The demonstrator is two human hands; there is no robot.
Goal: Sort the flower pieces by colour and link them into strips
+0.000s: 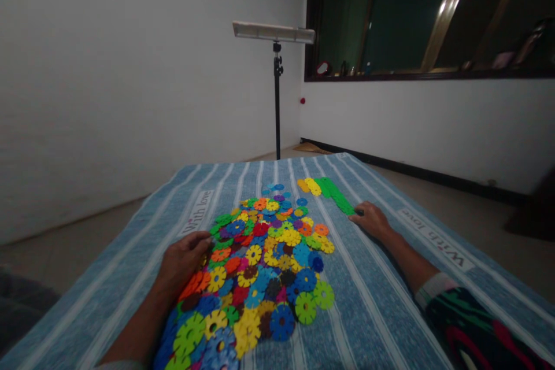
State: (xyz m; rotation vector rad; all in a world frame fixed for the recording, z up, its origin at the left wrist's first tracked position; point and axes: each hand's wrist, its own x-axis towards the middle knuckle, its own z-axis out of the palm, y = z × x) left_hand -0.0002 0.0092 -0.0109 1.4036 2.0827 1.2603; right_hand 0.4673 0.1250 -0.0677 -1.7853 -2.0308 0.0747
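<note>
A big heap of coloured plastic snowflake discs [260, 266] lies on a blue striped cloth [381, 312]. My left hand [184, 260] rests on the heap's left edge, fingers curled over the discs; whether it grips one is hidden. My right hand [373, 219] lies on the cloth to the right, fingers together, fingertips touching the near end of a row of joined green discs [336, 195]. That row continues away into yellow discs [312, 186] and an orange one.
The cloth-covered surface ends a little beyond the row. A light bar on a black stand [276, 92] stands behind it by the white wall. A dark window [429, 11] fills the upper right. Bare floor lies on both sides.
</note>
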